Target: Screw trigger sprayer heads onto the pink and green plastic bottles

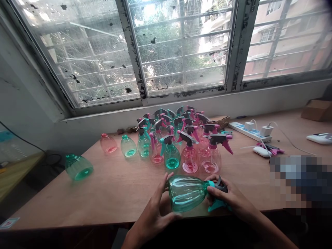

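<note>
A teal spray bottle point(187, 192) lies sideways between my hands near the table's front edge. My left hand point(155, 211) cups the bottle's base, fingers wrapped round it. My right hand point(229, 199) grips the grey and teal trigger head point(219, 193) at the bottle's neck. Just beyond stands a cluster of several assembled pink and teal spray bottles point(181, 141). Left of them stand a headless pink bottle point(108, 144) and a headless teal bottle point(128, 146). Another headless teal bottle point(78, 167) lies on its side at the far left.
The wooden table point(124, 186) runs under a barred window point(178, 48). A power strip point(252, 130) with plugged chargers lies at the back right, loose trigger parts point(271, 150) beside it. A cardboard box point(316, 109) and a white device point(320, 138) sit far right.
</note>
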`<state>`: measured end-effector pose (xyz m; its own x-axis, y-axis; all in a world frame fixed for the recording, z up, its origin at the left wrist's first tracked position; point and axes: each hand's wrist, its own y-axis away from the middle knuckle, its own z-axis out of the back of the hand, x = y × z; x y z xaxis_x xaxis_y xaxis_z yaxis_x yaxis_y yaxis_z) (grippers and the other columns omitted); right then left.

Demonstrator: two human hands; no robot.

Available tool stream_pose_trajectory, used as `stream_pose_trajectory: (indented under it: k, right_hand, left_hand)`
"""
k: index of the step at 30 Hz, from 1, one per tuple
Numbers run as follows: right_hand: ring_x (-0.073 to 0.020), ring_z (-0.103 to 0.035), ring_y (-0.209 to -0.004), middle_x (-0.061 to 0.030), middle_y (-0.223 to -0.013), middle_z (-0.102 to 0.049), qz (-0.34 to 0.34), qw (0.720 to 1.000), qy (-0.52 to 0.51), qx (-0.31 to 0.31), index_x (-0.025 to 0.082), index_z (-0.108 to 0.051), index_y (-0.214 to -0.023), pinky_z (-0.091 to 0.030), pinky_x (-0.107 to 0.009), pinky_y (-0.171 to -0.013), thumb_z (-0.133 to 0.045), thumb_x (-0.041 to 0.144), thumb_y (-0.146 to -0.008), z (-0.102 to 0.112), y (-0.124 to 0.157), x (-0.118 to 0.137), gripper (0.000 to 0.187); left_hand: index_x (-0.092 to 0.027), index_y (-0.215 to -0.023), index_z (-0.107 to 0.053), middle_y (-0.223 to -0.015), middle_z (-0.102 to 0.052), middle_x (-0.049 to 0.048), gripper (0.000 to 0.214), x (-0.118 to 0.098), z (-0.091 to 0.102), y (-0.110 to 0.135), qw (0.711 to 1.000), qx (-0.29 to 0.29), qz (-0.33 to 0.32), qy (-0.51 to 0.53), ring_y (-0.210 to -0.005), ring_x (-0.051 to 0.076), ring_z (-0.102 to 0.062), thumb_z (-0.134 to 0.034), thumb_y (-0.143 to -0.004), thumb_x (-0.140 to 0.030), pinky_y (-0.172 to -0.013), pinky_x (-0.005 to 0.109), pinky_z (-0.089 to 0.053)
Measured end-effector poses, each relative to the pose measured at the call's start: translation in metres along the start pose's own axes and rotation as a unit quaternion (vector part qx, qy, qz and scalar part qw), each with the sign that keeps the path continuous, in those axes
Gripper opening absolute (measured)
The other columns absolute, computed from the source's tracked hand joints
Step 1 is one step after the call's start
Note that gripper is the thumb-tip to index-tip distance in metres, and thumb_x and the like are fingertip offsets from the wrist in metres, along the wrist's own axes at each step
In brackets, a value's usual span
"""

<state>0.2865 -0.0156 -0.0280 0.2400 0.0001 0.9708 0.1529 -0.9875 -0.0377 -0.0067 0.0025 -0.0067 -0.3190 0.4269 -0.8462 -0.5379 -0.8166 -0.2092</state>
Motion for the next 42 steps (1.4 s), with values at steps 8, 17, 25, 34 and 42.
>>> stream_pose_trajectory:
  k: [8, 17, 25, 34, 42]
  right_hand:
    - [-0.0177, -0.07, -0.062, -0.0013, -0.067, -0.076, -0.012, 1.0, -0.016, 0.01, 0.017, -0.062, -0.097, -0.057, -0.029, -0.06, -0.084, 0.045, -0.081, 0.002, 0.001, -0.001, 0.039]
    - [-0.0182, -0.07, -0.063, -0.0013, -0.068, -0.077, -0.003, 1.0, -0.008, 0.008, 0.017, -0.06, -0.102, -0.056, -0.029, -0.061, -0.082, 0.045, -0.084, 0.002, 0.0, -0.001, 0.04]
    - [-0.0186, -0.07, -0.064, -0.0015, -0.068, -0.077, -0.004, 1.0, -0.009, -0.004, 0.018, -0.059, -0.104, -0.056, -0.03, -0.062, -0.082, 0.046, -0.083, 0.001, -0.001, -0.002, 0.042]
    - [-0.0193, -0.071, -0.064, -0.0013, -0.069, -0.077, -0.005, 1.0, -0.018, -0.007, 0.018, -0.058, -0.106, -0.056, -0.03, -0.063, -0.083, 0.046, -0.083, 0.002, -0.002, -0.003, 0.044]
    - [-0.0189, -0.071, -0.065, -0.001, -0.069, -0.077, -0.008, 1.0, -0.011, -0.005, 0.018, -0.058, -0.106, -0.056, -0.029, -0.064, -0.082, 0.046, -0.083, 0.002, -0.002, -0.003, 0.044]
  left_hand:
    - [-0.046, -0.159, -0.019, -0.171, -0.027, -0.0016, 0.091, -0.002, 0.002, -0.001, 1.0, 0.014, -0.011, -0.009, -0.151, 0.027, -0.039, -0.068, -0.091, -0.012, -0.124, 0.042, -0.038]
    - [-0.044, -0.159, -0.023, -0.169, -0.031, 0.0006, 0.099, 0.002, 0.002, -0.003, 1.0, -0.002, 0.007, -0.013, -0.155, 0.031, -0.031, -0.08, -0.084, -0.016, -0.128, 0.049, -0.029]
    - [-0.045, -0.161, -0.012, -0.168, -0.034, 0.0005, 0.106, 0.007, 0.0, -0.001, 1.0, 0.001, 0.015, 0.026, -0.154, 0.029, -0.035, -0.077, -0.084, -0.012, -0.126, 0.049, -0.032]
    - [-0.043, -0.16, -0.021, -0.168, -0.034, 0.002, 0.081, 0.01, 0.0, -0.001, 0.999, 0.005, 0.002, 0.038, -0.152, 0.027, -0.039, -0.059, -0.096, -0.011, -0.123, 0.048, -0.038]
    - [-0.047, -0.16, -0.015, -0.17, -0.03, -0.0011, 0.108, 0.007, 0.0, -0.002, 1.0, 0.003, 0.009, 0.017, -0.155, 0.029, -0.032, -0.08, -0.082, -0.012, -0.128, 0.048, -0.027]
